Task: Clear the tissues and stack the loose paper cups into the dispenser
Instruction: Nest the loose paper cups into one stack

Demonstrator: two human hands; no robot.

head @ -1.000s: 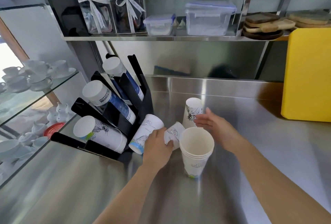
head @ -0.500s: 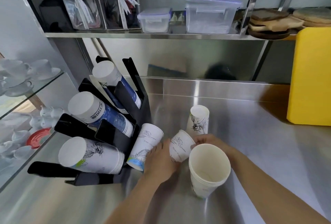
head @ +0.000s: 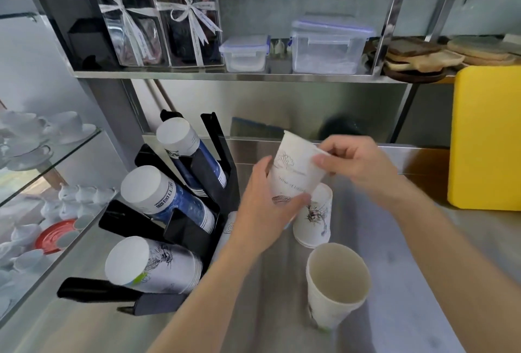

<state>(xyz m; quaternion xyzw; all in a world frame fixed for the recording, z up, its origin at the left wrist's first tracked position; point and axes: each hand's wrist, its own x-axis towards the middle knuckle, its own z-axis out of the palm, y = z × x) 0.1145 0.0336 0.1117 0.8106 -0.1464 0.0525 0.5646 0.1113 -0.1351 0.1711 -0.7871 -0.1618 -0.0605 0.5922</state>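
Both hands hold a white printed paper cup (head: 296, 169) in the air above the steel counter. My left hand (head: 267, 208) grips its lower end and my right hand (head: 355, 163) pinches its upper edge. Below it an upside-down paper cup (head: 314, 220) stands on the counter. An upright stack of cups (head: 335, 285) stands nearer to me. The black cup dispenser (head: 197, 192) at the left carries three slanted cup stacks. Another cup (head: 229, 225) lies against it, mostly hidden by my left arm. No tissues show.
A yellow box (head: 487, 138) stands at the right on the steel counter (head: 408, 282). The shelf above holds plastic containers (head: 329, 45), ribboned clear boxes (head: 160, 19) and wooden boards (head: 423, 55). Glass shelves (head: 48, 155) at the left carry white cups and saucers.
Both hands lifted the small lying cup from the counter up into the air. The camera view shifted, so the upright stack now sits lower in the frame.
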